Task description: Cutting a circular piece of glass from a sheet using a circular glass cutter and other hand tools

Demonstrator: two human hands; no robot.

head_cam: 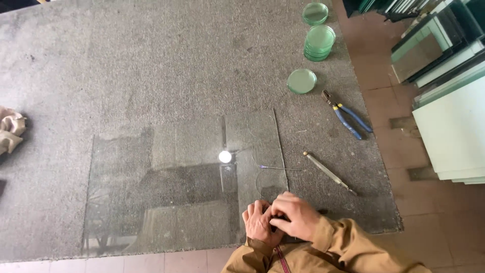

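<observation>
A large clear glass sheet (166, 192) lies flat on the grey felt-covered table (151, 65), and a bright light spot reflects off it. My left hand (258, 223) and my right hand (299, 215) are pressed together at the sheet's near right corner. Their fingers are curled over a small dark object (281, 219) that is mostly hidden. Both sleeves are tan. A thin wire rod with a blue tip (278, 168) rests on the glass just beyond my hands, beside a faint curved line on the sheet.
A slim metal tool (329, 173) and blue-handled pliers (349, 116) lie to the right of the sheet. Round green glass discs sit further back: one single (301, 81), a stack (320, 43) and another (315, 13). Glass panes (449, 86) lean at the right, and a crumpled cloth (10, 130) is at the left edge.
</observation>
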